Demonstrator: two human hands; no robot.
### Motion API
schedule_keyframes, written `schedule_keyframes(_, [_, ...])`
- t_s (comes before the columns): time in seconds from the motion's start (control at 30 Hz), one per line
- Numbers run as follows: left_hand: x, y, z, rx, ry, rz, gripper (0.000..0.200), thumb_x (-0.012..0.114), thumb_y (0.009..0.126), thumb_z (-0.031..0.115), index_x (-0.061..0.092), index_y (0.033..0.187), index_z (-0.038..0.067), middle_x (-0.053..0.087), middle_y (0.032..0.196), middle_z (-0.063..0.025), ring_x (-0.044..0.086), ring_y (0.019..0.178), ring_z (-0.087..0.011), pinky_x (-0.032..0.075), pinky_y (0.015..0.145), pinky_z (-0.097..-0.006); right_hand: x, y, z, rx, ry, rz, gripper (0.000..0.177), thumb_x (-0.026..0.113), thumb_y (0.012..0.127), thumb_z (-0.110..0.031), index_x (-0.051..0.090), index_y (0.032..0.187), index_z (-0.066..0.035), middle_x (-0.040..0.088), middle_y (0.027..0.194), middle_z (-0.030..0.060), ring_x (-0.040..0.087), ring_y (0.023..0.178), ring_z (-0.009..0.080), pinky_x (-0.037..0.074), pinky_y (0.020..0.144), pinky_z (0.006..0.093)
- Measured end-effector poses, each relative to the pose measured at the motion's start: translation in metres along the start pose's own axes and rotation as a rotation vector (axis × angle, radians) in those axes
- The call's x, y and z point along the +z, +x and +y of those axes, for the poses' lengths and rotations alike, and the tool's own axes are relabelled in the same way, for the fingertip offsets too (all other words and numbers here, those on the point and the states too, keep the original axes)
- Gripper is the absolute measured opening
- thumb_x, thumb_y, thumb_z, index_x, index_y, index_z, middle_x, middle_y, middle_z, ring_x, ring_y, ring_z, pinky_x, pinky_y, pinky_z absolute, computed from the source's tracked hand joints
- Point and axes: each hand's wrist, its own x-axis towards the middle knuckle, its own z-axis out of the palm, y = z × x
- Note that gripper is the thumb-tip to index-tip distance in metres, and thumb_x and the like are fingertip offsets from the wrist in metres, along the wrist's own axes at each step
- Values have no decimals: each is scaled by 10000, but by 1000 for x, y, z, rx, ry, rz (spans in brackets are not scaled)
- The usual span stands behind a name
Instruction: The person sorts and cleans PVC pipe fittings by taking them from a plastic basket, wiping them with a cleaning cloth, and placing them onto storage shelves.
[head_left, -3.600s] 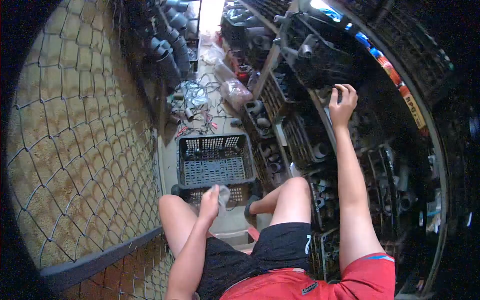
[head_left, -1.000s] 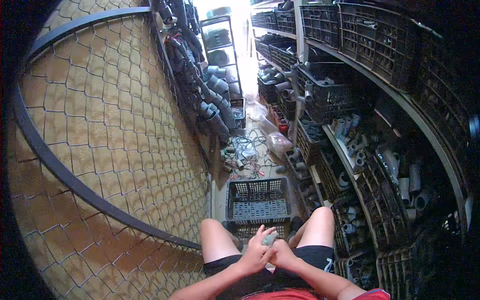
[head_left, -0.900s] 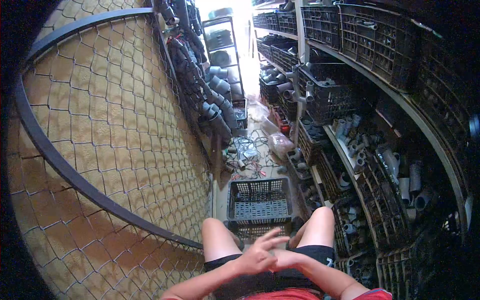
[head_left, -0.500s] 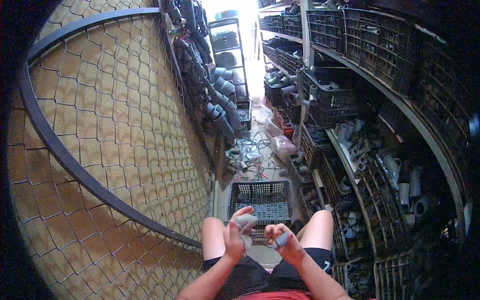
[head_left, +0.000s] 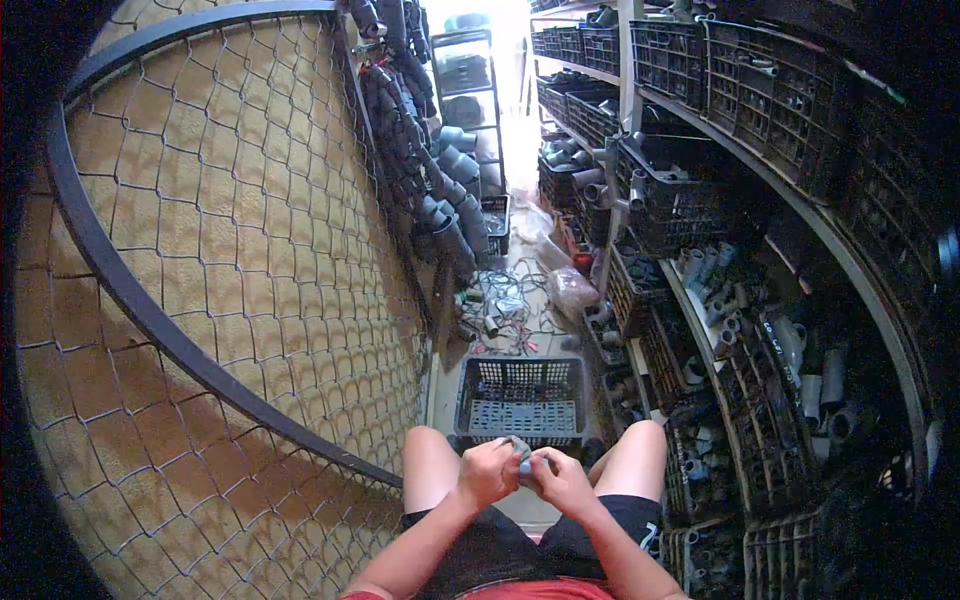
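My left hand [head_left: 487, 472] is closed around a crumpled grey rag [head_left: 515, 446], part of which sticks up above the fingers. My right hand [head_left: 563, 483] grips a small blue-grey pipe fitting [head_left: 526, 467]. Both hands meet above my lap, and the rag touches or nearly touches the fitting between them. Fingers cover most of the fitting, so its full shape is hidden. Just beyond the hands, a black plastic crate [head_left: 522, 366] with slotted sides stands on the floor between my knees.
A chain-link panel [head_left: 240, 260] leans along the left wall. Shelves with black crates [head_left: 690, 200] of grey pipe fittings line the right side. Further up the aisle lie tangled cords [head_left: 505, 305] and a plastic bag [head_left: 572, 292]. Stacked pipe fittings [head_left: 455, 180] hang at the left.
My hands have come together, bringing the rag and the fitting against or close to each other. The fingers of my left hand, spread before, have closed on the rag.
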Motion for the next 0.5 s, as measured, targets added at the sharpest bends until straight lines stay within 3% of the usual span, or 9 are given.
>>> schedule_keyframes(0.03, [0,1,-1,-5,-4,-25,210,550,927,198,602,796,42,593,703,-164,609,623,-373,504,546,-437,-2,1,-8,-129,-194,27,246,596,959,-236,587,1090,-28,666,709,110,618,548,319,505,555,398])
schedule_keyframes(0.07, [1,1,0,-40,-5,-8,286,498,961,232,603,789,29,609,692,-159,628,621,-342,493,539,-417,0,0,-9,-126,-291,9,251,585,944,-180,565,1148,-35,651,814,181,614,687,418,518,681,455])
schedule_keyframes(0.1, [5,0,-4,-33,-19,-18,286,498,961,232,603,789,29,609,692,-159,628,621,-342,493,539,-417,2,4,-13,-116,-295,24,251,585,944,-180,565,1148,-35,651,814,181,614,687,418,518,681,455])
schedule_keyframes(0.17, [17,-5,-16,-555,-332,-53,442,397,1007,322,604,778,6,627,663,-145,629,555,-284,483,528,-406,2,13,-22,-583,-436,109,226,592,920,-152,587,1120,-46,619,898,168,596,832,379,497,755,412])
schedule_keyframes(0.2, [20,-2,-10,-627,-467,-29,582,295,1028,411,604,771,-9,619,619,-134,600,484,-224,471,500,-396,-2,15,-22,-544,-453,151,226,592,920,-152,587,1120,-46,619,898,168,596,832,379,497,755,412])
schedule_keyframes(0.23, [27,-7,-11,-625,-494,-77,582,295,1028,411,604,771,-9,619,619,-134,600,484,-224,471,500,-396,-6,20,-19,-589,-548,-5,258,601,874,-114,587,1125,-56,599,954,163,577,908,363,488,794,407])
schedule_keyframes(0.33, [30,-9,-16,-1302,-1124,-327,474,339,1010,454,597,787,125,531,559,12,450,373,-137,297,349,-283,-29,32,-9,-796,-763,-343,414,631,727,-51,552,1133,-68,559,1107,133,532,1083,332,468,926,385])
schedule_keyframes(0.43, [46,-10,-38,-1445,-1239,-640,406,411,981,485,578,831,147,477,557,51,433,374,-107,281,334,-266,-52,44,0,-968,-845,-438,425,651,693,-92,553,1106,-86,547,1149,131,540,1131,316,484,955,376])
schedule_keyframes(0.5, [72,-10,-58,-1269,-1215,-531,364,487,944,527,612,876,192,531,625,48,433,417,-91,315,361,-261,-64,55,-2,-970,-876,-452,380,632,731,-83,575,1106,-90,553,1164,140,556,1115,323,485,963,383])
